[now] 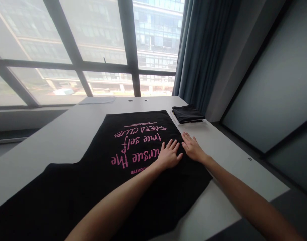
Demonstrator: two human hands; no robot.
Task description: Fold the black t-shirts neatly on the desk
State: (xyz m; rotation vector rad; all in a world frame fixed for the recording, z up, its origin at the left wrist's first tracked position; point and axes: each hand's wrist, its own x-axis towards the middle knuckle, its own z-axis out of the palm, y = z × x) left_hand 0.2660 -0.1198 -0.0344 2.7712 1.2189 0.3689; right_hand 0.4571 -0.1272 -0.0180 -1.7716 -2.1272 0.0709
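A black T-shirt (98, 187) with pink lettering lies spread over the white table, its print upside down from where I look. My left hand (169, 154) rests flat on the shirt, fingers spread, covering part of the lettering. Just to its right, my right hand (193, 147) lies with fingers outstretched along the shirt's right edge. Neither hand grips anything. The near end of the shirt runs out of view at the bottom, partly hidden by my left forearm.
Folded dark cloth (187, 113) sits on a white stack at the table's right edge. A pale sheet (97, 100) lies at the far left of the white table (226, 150). Behind are large windows (93, 30) and a blue-grey curtain (201, 50).
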